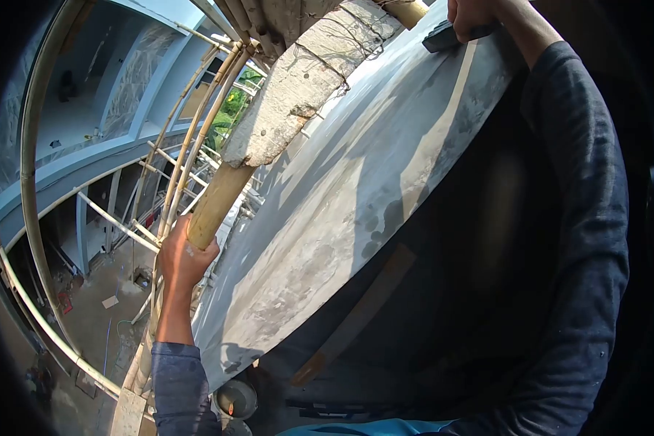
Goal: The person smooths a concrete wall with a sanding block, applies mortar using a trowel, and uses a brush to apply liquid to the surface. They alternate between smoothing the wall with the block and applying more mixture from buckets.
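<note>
Building site: Bamboo scaffolding [29,145] curved up on your far left, before a blue-trimmed building [73,171] with ground well below.
Left hand: You had your left hand [182,254] round the lower end of a wooden pole [224,200], its fingers wrapped closed on it.
Bucket: Beneath the near edge of the slab, just right of your left sleeve, sat a bucket [237,398].
Concrete piece: Rough and wire-bound, the concrete piece [291,98] met the pole's upper end.
Grey slab: To its right, the grey slab [320,247] ran from lower left to upper right, blotched with darker patches.
Work in hand: You seemed to be rubbing or smoothing the slab's face; the next move called, in my judgement, for even pressure and a steady left-hand hold.
Black tool: It lay against the slab's upper right part, its long axis nearly crosswise in view, the free end pointing left and slightly down.
Right hand: Your right hand [474,16] had its fingers folded over the black tool [441,39]; the top edge cut off part of that grip, so I couldn't tell each finger's place.
</note>
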`<state>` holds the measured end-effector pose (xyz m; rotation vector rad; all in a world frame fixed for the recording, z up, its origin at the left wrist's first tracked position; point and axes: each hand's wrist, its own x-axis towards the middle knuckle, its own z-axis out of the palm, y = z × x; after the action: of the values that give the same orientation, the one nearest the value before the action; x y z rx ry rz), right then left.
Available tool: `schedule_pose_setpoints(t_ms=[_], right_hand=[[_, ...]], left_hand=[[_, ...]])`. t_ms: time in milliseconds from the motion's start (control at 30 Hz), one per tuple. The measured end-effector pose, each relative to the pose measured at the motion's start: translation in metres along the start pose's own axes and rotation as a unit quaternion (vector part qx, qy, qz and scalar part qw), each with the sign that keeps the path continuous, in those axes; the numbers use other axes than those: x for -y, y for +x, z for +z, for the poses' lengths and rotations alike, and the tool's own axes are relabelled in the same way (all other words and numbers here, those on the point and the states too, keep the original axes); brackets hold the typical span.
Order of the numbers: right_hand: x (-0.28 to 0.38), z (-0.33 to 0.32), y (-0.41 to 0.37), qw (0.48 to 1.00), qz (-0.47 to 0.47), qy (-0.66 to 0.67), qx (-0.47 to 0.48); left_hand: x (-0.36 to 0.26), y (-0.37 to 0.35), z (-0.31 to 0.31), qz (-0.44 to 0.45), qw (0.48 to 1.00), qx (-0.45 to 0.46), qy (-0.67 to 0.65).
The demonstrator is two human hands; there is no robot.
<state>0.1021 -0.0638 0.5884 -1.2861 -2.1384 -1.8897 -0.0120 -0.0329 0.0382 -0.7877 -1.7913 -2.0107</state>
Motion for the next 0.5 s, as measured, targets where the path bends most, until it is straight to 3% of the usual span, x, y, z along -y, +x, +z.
schedule_pose_setpoints(t_ms=[67, 133, 333, 500], right_hand=[[0.006, 0.005, 0.004, 1.000, -0.006, 0.008, 0.028], [0.002, 0.005, -0.002, 0.998, -0.048, 0.039, -0.023], [-0.033, -0.011, -0.002, 0.988, 0.058, 0.006, -0.142], [-0.021, -0.002, 0.001, 0.995, 0.033, 0.006, -0.098]], left_hand=[[-0.001, 0.001, -0.002, 0.000, 1.000, 0.006, 0.007], [-0.001, 0.001, -0.002, -0.008, 1.000, 0.016, 0.004], [0.001, 0.001, 0.000, 0.006, 1.000, 0.001, -0.015], [0.001, 0.000, -0.001, 0.008, 1.000, 0.003, -0.021]])
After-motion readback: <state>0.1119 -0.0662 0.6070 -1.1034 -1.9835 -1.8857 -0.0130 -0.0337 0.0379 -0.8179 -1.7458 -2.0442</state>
